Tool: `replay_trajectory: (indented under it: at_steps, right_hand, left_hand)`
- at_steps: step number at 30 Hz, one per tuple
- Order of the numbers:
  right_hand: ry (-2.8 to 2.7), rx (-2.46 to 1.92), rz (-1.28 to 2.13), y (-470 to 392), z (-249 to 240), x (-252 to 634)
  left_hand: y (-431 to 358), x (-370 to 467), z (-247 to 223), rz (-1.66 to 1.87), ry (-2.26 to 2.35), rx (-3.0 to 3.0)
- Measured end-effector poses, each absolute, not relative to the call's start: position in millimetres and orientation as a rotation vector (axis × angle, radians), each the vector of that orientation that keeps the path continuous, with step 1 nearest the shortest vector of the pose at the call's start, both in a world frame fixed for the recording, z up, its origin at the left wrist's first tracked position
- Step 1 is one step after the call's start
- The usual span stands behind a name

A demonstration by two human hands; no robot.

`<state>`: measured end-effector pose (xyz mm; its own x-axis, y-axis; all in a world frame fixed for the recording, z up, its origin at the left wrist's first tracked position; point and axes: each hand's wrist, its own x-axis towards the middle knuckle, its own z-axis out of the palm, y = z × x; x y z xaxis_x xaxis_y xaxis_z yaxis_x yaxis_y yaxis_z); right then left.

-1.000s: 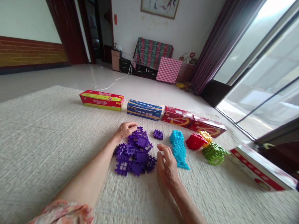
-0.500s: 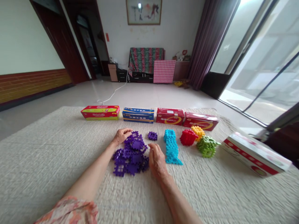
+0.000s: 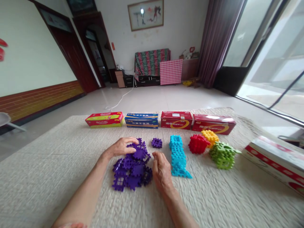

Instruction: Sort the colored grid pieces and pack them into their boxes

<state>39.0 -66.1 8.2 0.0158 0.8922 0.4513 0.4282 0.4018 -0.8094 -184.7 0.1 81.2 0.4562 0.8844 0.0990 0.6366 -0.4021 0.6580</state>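
A loose pile of purple interlocking pieces [image 3: 133,169] lies on the quilted cover. My left hand [image 3: 122,146] reaches over the pile's upper left, fingers apart and touching the pieces, with none lifted. Just right of the pile, my right hand [image 3: 161,167] rests with its fingers curled together; whether anything is inside them is hidden. A small purple assembled block [image 3: 157,142] sits beyond the pile, between the hands. To the right of my right hand stretches a light-blue assembled row [image 3: 178,155].
Farther right are red [image 3: 198,143], yellow [image 3: 210,138] and green [image 3: 223,155] assembled blocks. A yellow-red box [image 3: 104,120], a blue box [image 3: 142,121] and two dark red boxes [image 3: 176,120] line the far side. A white-red box [image 3: 275,161] lies at the right.
The camera view has shifted and tilted. My left hand has moved further over the purple pile, its fingers spreading across the top. My right hand stays beside the pile.
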Motion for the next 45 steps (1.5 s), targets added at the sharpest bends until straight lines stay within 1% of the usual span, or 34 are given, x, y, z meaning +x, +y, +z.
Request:
replay_trajectory:
  at_steps: [2,5,8,19,24,26,31,35,39,45]
  right_hand:
    - [-1.587,-1.207,0.546,-65,7,39]
    - [-1.588,-1.218,0.546,-64,7,39]
    - [-1.594,-1.225,0.554,-65,7,39]
    - [-1.606,-1.219,0.578,-65,7,39]
    - [-1.612,-1.213,0.588,-65,7,40]
    - [-1.623,-1.213,0.586,-65,8,40]
    - [-1.634,-1.215,0.581,-65,8,40]
    - [-1.640,-1.216,0.576,-65,8,40]
    - [-1.637,-1.215,0.579,-65,6,39]
    - [-1.616,-1.204,0.574,-64,6,39]
  left_hand:
    - [-8,-176,86,0.483,1.240,2.226]
    - [-12,-167,80,0.340,1.213,2.314]
    - [-11,-164,73,0.304,1.212,2.377]
    - [-9,-171,79,0.482,1.217,2.203]
    - [-6,-169,79,0.659,1.290,2.181]
    - [-6,-169,78,0.668,1.337,2.149]
    - [-4,-172,72,0.573,1.457,2.082]
    - [-3,-175,73,0.550,1.608,2.243]
    - [-9,-174,81,0.435,1.496,2.487]
    - [-15,-169,77,0.178,1.441,2.570]
